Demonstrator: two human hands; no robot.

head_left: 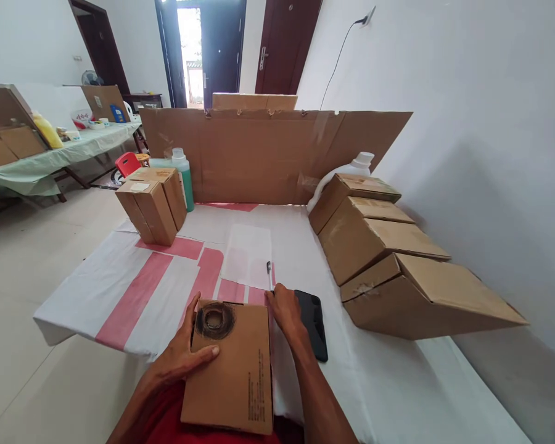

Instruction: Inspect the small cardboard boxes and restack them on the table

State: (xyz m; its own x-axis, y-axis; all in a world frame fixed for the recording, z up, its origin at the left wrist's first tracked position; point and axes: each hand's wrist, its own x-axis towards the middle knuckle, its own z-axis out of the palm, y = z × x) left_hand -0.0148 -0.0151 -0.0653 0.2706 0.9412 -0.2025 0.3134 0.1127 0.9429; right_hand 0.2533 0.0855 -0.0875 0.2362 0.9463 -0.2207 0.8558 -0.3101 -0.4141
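A flat brown cardboard box (240, 364) rests against my lap at the table's near edge. Its top face carries a ring shaded in black around a round mark (214, 319), plus lines of printed text. My left hand (187, 354) grips the box's left side, thumb lying on the top face. Just past the box's far right corner, my right hand (284, 306) is closed with its fingers at the near end of a pen (270, 274). The pen has a black end pointing away from me. Beside my right wrist lies a flat black object (313, 324) on the cloth.
White sheets of paper (247, 246) lie mid-table on the pink-and-white cloth (134, 296). Stacked cardboard boxes (374, 246) line the right, a white jug (351, 168) behind them. More boxes (152, 206) and a green-liquid bottle (184, 179) stand left. A cardboard panel (259, 157) closes the back.
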